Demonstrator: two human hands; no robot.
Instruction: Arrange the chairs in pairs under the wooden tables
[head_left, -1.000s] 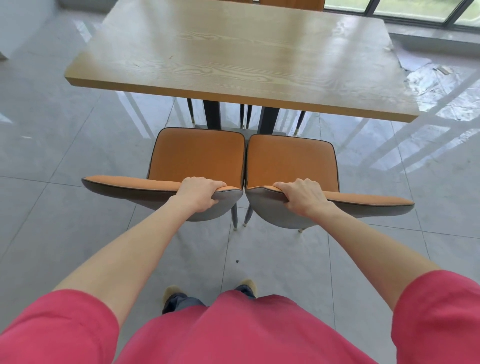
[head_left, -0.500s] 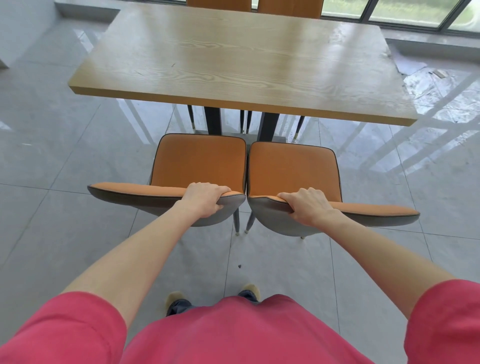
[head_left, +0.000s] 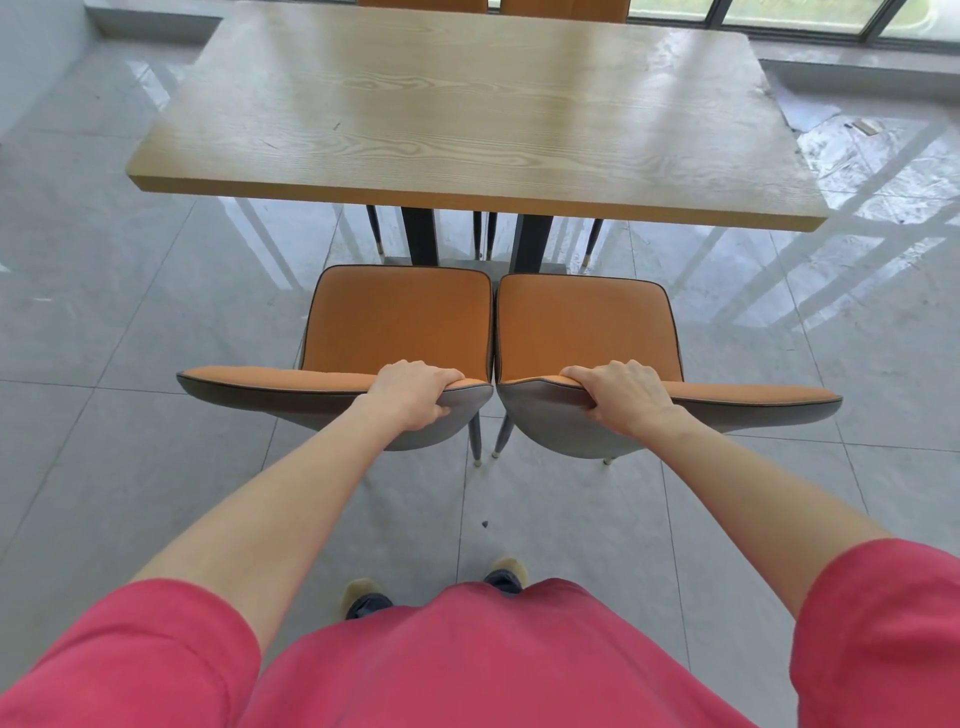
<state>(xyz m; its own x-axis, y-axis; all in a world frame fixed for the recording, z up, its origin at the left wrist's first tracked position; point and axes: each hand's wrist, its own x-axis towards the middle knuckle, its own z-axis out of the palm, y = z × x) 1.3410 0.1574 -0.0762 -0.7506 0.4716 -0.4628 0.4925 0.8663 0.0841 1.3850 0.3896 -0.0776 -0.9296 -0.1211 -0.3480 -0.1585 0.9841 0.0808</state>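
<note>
Two orange chairs with grey backs stand side by side, facing the near edge of a wooden table. My left hand grips the top of the left chair's backrest near its inner end. My right hand grips the top of the right chair's backrest the same way. The seats of the left chair and the right chair almost touch, and their front edges lie just short of the table's edge.
Two more orange chair backs show at the table's far side, their thin legs visible under the top beside the dark table legs. Glossy grey tile floor surrounds everything. Windows run along the far right. My feet stand behind the chairs.
Both chairs have slid back from the table, so a strip of floor now shows between the seats' front edges and the table's edge. My grips on the backrests are unchanged.
</note>
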